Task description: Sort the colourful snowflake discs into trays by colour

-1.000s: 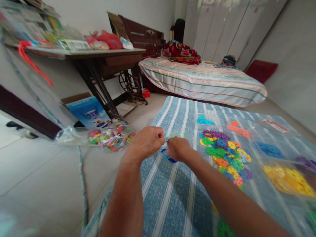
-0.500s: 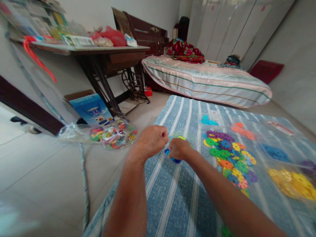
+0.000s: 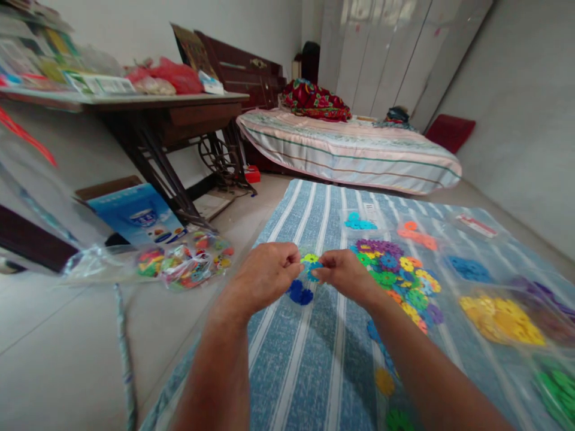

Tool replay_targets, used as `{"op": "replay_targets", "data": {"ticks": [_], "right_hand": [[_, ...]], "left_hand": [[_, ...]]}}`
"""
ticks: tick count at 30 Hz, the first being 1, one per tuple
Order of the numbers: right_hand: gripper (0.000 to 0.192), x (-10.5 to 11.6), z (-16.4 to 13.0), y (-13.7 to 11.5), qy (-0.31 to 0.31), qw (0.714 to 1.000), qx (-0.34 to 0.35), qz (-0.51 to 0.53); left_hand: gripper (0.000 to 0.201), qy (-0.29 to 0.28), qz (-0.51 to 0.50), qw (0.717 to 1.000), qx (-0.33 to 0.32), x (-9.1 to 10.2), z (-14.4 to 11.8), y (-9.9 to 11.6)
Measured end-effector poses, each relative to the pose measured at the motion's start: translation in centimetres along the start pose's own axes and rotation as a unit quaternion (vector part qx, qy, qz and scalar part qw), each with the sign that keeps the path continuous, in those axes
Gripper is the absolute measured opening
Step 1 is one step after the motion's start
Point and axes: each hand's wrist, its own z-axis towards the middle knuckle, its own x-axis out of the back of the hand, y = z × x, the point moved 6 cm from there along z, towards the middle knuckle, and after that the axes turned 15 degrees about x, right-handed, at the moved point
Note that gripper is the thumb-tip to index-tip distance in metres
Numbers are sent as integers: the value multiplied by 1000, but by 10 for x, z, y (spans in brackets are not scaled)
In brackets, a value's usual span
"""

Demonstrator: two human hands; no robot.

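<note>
Both hands have drawn slightly apart since half a second ago, and the small pieces between them now show more plainly. The left hand (image 3: 265, 274) is curled into a loose fist, thumb and forefinger pinched shut on a yellow-green plastic snowflake disc (image 3: 309, 258). The right hand (image 3: 344, 273) pinches a blue plastic snowflake disc (image 3: 314, 269) between thumb and forefinger, its other fingers folded in. The two discs touch between the fingertips, held just above the blue and white striped cloth (image 3: 309, 359) spread on the floor. Directly under the hands, a darker blue cluster of discs (image 3: 300, 293) lies on the cloth.

Just right of the right hand lies a mixed heap of purple, green, yellow and orange discs (image 3: 399, 281). Farther right, clear plastic bags hold sorted colours: a yellow pile (image 3: 501, 311), a blue pile (image 3: 467, 269), and orange pieces (image 3: 415, 234) near the far edge. A small cyan group (image 3: 358, 222) sits beyond the heap. To the left, on the pale tiled floor, a clear plastic bag of assorted discs (image 3: 188, 262) rests near a blue printed cardboard box (image 3: 137, 215), under a dark wooden table with iron legs (image 3: 166, 120). A striped mattress (image 3: 350, 149) lies along the far wall.
</note>
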Motion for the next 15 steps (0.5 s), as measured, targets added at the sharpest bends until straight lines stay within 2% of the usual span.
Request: {"op": "replay_targets", "data": {"ticks": [3, 7, 11, 15], "right_hand": [[21, 11, -25, 4, 70, 983, -49, 162], [30, 14, -56, 12, 134, 925, -93, 343], [27, 15, -84, 28, 167, 878, -115, 433], [23, 17, -113, 46, 197, 840, -110, 494]], "left_hand": [[16, -35, -29, 998, -34, -12, -2, 19], [17, -74, -68, 992, -74, -34, -4, 42], [14, -86, -68, 991, -79, -57, -5, 59], [13, -112, -44, 988, -95, -83, -10, 77]]}}
